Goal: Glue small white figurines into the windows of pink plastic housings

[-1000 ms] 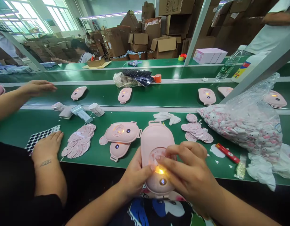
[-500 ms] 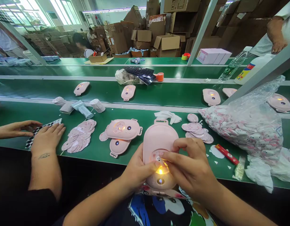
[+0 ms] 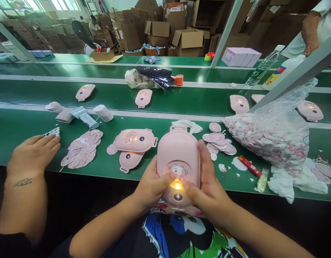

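Stacked cardboard cartons point(image 3: 157, 28) walled a factory floor behind a green assembly belt point(image 3: 165, 96), where a person at the near run held a pink plastic case point(image 3: 178, 147) in both hands, just over the belt's front edge and before a cartoon-print shirt point(image 3: 170, 233). The left hand point(image 3: 151, 182) clasped one side of the case, its fingertips pressed by a round cat-printed sticker point(image 3: 177, 171) seated above a glowing light; the right hand point(image 3: 208, 182) gripped the opposite edge, fingers closed around it. Nearby lay more pink cases point(image 3: 134, 140), a fanned pile of round pink stickers point(image 3: 80, 148) and a clear plastic bag of stickers point(image 3: 264, 143). A co-worker's open hand point(image 3: 33, 154) rested flat on the belt, fingers released.
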The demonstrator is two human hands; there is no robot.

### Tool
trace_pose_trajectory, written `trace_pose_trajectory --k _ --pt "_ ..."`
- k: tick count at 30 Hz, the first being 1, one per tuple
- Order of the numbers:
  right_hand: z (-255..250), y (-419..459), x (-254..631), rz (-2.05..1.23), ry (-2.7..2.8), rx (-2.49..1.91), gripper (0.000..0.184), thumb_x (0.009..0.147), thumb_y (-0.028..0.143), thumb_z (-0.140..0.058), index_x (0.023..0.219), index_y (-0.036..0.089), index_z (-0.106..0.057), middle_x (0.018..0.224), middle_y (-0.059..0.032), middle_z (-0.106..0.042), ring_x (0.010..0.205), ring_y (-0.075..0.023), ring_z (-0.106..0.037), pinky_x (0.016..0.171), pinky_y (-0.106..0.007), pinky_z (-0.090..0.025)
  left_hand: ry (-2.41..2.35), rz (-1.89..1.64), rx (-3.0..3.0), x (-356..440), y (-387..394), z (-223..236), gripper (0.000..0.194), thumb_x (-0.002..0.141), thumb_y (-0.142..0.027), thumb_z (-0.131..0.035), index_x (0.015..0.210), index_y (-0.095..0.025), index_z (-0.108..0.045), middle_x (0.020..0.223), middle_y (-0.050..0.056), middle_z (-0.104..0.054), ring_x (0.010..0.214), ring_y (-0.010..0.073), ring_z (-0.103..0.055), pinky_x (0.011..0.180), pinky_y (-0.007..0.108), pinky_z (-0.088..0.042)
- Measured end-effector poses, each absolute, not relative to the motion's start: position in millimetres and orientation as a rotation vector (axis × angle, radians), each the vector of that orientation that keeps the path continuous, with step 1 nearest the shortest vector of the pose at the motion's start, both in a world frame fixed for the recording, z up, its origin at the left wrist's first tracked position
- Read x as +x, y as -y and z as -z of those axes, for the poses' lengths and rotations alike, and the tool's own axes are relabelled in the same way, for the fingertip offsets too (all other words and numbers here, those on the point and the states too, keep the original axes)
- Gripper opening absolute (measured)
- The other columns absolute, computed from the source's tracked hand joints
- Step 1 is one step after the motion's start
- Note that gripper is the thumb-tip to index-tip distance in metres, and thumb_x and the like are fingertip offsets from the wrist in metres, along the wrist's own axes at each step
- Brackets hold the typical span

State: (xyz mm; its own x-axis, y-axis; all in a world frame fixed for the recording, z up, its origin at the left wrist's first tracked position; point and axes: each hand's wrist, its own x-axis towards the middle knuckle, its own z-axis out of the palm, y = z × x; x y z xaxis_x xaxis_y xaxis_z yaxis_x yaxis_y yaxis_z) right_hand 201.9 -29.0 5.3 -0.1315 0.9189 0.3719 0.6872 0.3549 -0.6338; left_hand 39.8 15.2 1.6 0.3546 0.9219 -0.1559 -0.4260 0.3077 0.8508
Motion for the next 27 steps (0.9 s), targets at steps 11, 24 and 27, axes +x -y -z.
trace_pose_trajectory --k 11,24,27 --pt "-1.5 26.0 193.0 -0.609 1.701 -1.367 0.096 0.088 0.000 -0.047 0.156 0.033 0.012 0.157 -0.0114 -0.034 0.131 -0.0246 -0.051 0.094 -0.046 -0.056 -0.615 -1.022 0.747 38.3 -14.5 -1.9 0.049 0.072 -0.027 -0.080 0.116 -0.019 -0.060 0.098 0.009 -0.074 0.092 0.0273 -0.071 0.074 0.034 -0.056" --pt "14.0 25.4 201.4 -0.758 1.775 -1.060 0.081 0.096 0.027 -0.049 0.158 0.025 0.003 0.155 -0.0185 -0.036 0.132 -0.0297 -0.052 0.092 -0.045 -0.058 -0.620 -1.093 0.790 28.5 -17.3 -6.5 0.057 0.064 -0.029 -0.086 0.114 -0.016 -0.063 0.099 0.011 -0.074 0.090 0.0284 -0.070 0.081 0.041 -0.054" --pt "36.0 18.7 227.6 -0.751 1.773 -0.978 0.071 0.094 0.023 -0.053 0.157 0.025 -0.020 0.138 -0.0169 -0.058 0.117 -0.0278 -0.064 0.086 -0.035 -0.061 -0.611 -1.259 0.777 17.0 -30.2 -7.6 0.055 0.064 -0.033 -0.086 0.112 -0.017 -0.064 0.095 0.010 -0.074 0.088 0.0282 -0.071 0.080 0.041 -0.054"
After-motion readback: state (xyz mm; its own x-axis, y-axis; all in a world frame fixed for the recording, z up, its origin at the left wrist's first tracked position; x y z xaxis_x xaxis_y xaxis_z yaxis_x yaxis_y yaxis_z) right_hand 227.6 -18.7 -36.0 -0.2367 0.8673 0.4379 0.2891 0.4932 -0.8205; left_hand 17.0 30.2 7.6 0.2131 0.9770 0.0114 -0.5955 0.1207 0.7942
